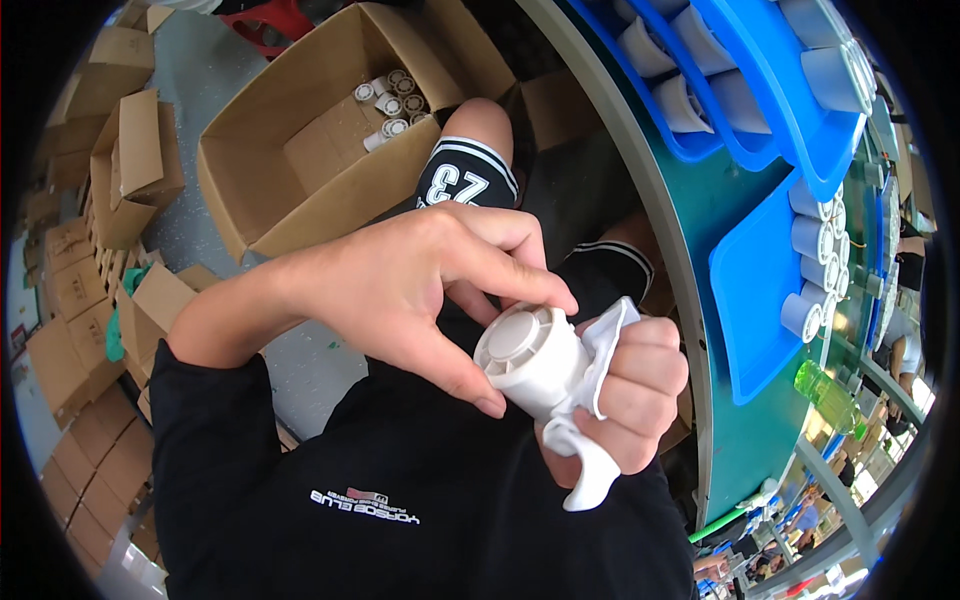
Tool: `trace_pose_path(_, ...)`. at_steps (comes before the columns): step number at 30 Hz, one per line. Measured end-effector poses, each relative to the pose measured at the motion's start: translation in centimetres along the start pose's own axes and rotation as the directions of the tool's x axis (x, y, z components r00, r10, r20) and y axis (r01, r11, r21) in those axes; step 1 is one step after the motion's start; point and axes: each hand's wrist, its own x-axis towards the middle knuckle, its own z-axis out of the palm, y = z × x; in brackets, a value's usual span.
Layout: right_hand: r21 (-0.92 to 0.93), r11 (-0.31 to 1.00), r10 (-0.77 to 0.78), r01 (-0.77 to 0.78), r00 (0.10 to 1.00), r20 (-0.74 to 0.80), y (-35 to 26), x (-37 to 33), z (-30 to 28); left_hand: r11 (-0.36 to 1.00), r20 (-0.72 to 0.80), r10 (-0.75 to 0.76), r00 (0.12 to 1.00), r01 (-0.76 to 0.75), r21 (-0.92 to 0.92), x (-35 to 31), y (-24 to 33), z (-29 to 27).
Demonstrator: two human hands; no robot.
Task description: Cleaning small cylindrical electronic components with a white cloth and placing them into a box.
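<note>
A white, short, round plastic part [531, 361] with a ribbed ring around its flat end is held over my lap, tilted toward me. My left hand [420, 290] is closed on it, thumb on the near rim and fingers on the far side. My right hand [640, 390] is a fist around a white cloth [590, 470], whose folds stick out above and below the fingers. The cloth presses against the part's lower right side. How far the right fingers reach around the part is hidden.
An open cardboard box [300, 180] with several similar white parts [395, 95] stands on the floor beyond my left arm. At right, a green table [740, 450] bears blue trays [750, 280], more white parts [815, 255] and a green bottle [828, 395]. Stacked cartons [75, 330] line the far left.
</note>
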Motion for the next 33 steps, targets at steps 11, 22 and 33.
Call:
trace_pose_path(11,-0.056,0.99,0.121,-0.129,0.984,-0.13,-0.6,-0.7,-0.2,0.998,-0.073,0.063,0.995,-0.064,-0.01,-0.9,-1.0,0.6)
trace_pose_path(22,-0.065,0.98,0.172,-0.189,0.963,-0.207,-1.0,-1.4,0.2,0.995,-0.054,0.082,0.995,-0.079,0.057,-0.7,-0.3,0.3)
trace_pose_path(33,0.058,0.892,0.45,-0.448,0.892,-0.029,-1.7,-1.3,-0.4,0.973,-0.063,0.134,0.989,-0.119,0.2,-0.9,-0.2,-0.6)
